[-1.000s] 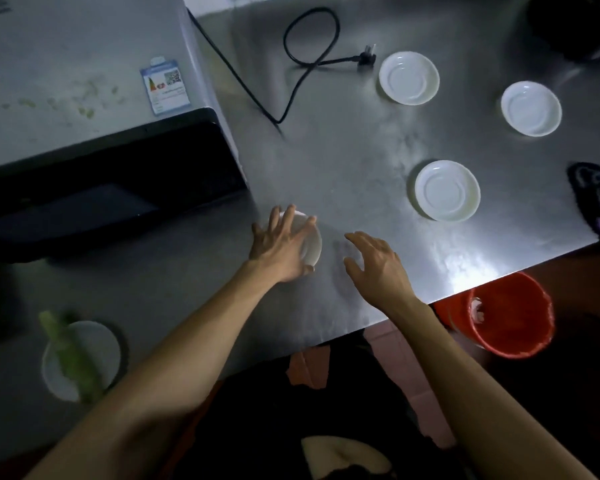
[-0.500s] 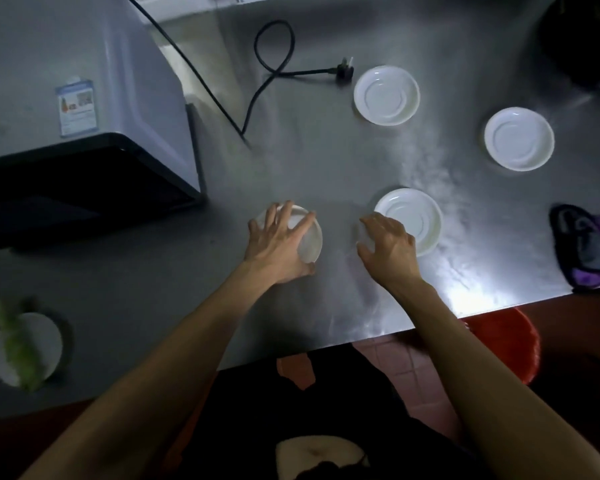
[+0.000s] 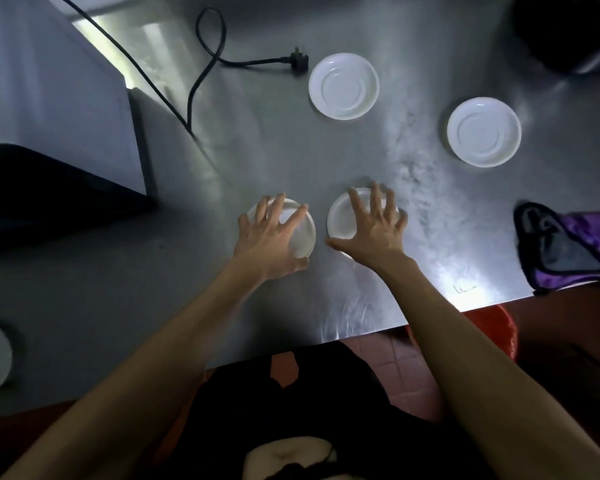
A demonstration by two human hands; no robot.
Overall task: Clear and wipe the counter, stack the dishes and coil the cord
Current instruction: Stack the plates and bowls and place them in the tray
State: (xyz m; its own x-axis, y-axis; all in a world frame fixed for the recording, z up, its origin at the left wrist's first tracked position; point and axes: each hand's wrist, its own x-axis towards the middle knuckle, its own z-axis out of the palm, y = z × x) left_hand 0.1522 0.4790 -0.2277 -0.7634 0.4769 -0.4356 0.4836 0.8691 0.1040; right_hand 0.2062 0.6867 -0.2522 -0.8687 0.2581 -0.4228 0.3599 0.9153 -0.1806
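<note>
Steel table [image 3: 194, 299]: our left hand [image 3: 269, 242] spreads over one white saucer [image 3: 302, 233], our right hand [image 3: 373, 226] over another [image 3: 340, 216] just beside it, both gripping the rims.

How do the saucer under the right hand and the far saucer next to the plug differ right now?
The near saucer is largely covered by the right hand, fingers spread over it; the far saucer lies uncovered and untouched. The near one sits by the counter's front edge, the far one beside the plug. Both are white, round and upright.
</note>
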